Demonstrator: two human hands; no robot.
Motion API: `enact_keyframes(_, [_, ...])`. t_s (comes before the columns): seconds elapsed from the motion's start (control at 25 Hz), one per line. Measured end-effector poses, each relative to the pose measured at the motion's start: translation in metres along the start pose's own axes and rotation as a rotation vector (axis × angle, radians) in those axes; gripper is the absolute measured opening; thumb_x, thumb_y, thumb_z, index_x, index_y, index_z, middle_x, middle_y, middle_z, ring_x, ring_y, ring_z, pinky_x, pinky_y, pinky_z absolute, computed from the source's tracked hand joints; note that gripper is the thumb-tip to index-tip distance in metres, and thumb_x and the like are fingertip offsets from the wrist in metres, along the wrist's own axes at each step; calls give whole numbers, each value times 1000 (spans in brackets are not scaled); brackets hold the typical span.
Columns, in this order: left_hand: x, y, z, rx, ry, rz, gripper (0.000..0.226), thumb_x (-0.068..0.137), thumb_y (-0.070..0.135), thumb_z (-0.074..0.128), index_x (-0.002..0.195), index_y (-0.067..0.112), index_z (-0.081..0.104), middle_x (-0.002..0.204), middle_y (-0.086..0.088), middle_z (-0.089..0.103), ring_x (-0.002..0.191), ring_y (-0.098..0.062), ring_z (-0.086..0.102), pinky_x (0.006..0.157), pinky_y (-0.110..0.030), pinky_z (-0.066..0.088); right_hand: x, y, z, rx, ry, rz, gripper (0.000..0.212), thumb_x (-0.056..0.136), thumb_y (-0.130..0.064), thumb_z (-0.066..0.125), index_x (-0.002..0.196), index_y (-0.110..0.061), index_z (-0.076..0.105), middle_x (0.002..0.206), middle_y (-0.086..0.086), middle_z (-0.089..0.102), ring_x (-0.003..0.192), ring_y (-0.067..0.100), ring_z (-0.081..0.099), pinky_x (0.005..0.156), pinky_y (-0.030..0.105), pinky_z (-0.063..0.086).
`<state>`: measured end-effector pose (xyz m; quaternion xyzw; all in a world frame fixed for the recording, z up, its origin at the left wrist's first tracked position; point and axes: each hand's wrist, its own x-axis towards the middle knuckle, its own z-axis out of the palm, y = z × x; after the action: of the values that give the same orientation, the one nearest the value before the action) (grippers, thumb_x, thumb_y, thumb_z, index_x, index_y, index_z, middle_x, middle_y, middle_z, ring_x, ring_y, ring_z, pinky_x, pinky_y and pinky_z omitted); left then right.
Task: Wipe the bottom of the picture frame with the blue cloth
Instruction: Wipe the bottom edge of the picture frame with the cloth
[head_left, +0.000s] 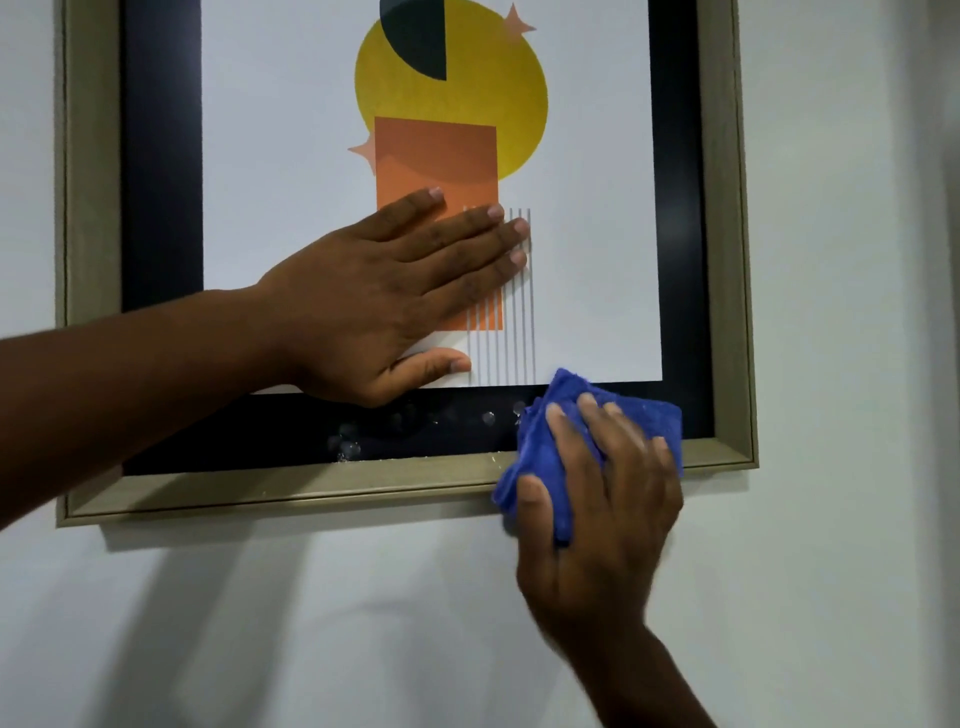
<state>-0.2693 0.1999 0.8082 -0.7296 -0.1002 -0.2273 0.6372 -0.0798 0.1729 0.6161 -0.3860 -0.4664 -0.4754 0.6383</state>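
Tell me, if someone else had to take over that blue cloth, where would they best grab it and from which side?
Probably from below and in front, as the right hand does now: palm over the bunched middle of the blue cloth, fingers spread on top. It is soft and wadded, pressed flat against the picture frame, so only its outer face is free; the loose upper corner would just unfold.

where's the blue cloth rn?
Head view, lower right: the blue cloth is under the right hand, pressed on the picture frame at its bottom rail near the right corner, right of the left hand.
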Motion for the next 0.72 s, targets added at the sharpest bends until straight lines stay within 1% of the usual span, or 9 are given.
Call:
enact_keyframes(0.08, [0, 1, 2, 8, 16, -3, 76, 95, 57, 15, 155, 11, 7, 165, -10, 10, 153, -25, 8, 124, -49, 13, -2, 18, -7, -9, 7, -67, 43, 100, -43, 36, 128, -16, 53, 131, 13, 60, 129, 29, 50, 114, 55, 31])
enact_keyframes(0.2, [0, 1, 4, 13, 42, -13, 76, 95, 57, 16, 155, 11, 8, 165, -10, 10, 153, -25, 8, 124, -50, 14, 11, 1, 8, 11, 98, 179, 42, 98, -44, 36, 125, -17, 55, 126, 12, 62, 125, 28, 51, 109, 59, 34])
enact_keyframes(0.24, [0, 1, 4, 20, 47, -14, 76, 95, 57, 16, 155, 11, 8, 165, -11, 10, 153, -25, 9, 124, -50, 14, 8, -10, 12, 15, 95, 179, 42, 98, -44, 37, 125, -17, 55, 127, 11, 62, 126, 26, 50, 111, 57, 33])
enact_keyframes(0.36, [1, 1, 3, 15, 50, -5, 77, 95, 57, 16, 155, 9, 7, 165, -12, 10, 153, -26, 8, 124, -52, 15, -6, -5, 3, 30, 9, -8, 40, 97, -43, 39, 125, -19, 55, 128, 11, 62, 130, 23, 48, 116, 53, 29])
enact_keyframes(0.44, [1, 2, 3, 21, 57, -9, 77, 95, 58, 17, 155, 9, 8, 165, -12, 11, 153, -27, 9, 124, -52, 16, -1, -2, 5, 17, 61, 83, 38, 95, -39, 43, 121, -17, 59, 125, 11, 64, 127, 25, 51, 114, 59, 30])
enact_keyframes(0.52, [0, 1, 5, 19, 63, -10, 78, 95, 58, 17, 155, 9, 8, 165, -13, 11, 153, -27, 10, 124, -52, 16, 8, -21, 18, 16, 132, 246, 37, 93, -38, 44, 118, -16, 61, 122, 9, 64, 124, 26, 52, 118, 54, 26])
enact_keyframes(0.56, [-1, 1, 5, 22, 66, -10, 78, 95, 58, 16, 155, 9, 8, 165, -13, 11, 153, -27, 9, 124, -52, 16, 6, -32, 23, 12, 135, 260, 37, 94, -40, 43, 118, -18, 61, 123, 8, 64, 125, 24, 51, 119, 50, 24])
enact_keyframes(0.64, [0, 0, 5, 24, 72, -15, 77, 95, 58, 15, 155, 9, 8, 165, -13, 11, 153, -27, 9, 124, -52, 15, -5, -31, 19, 28, 77, 97, 36, 96, -42, 42, 118, -20, 59, 123, 8, 64, 127, 23, 50, 120, 47, 23])
enact_keyframes(0.72, [1, 1, 4, 18, 74, -12, 77, 95, 58, 15, 154, 9, 8, 165, -13, 11, 153, -27, 10, 124, -52, 15, -8, -15, 9, 33, 61, 25, 33, 95, -39, 45, 115, -17, 60, 121, 11, 65, 124, 26, 53, 117, 54, 28])
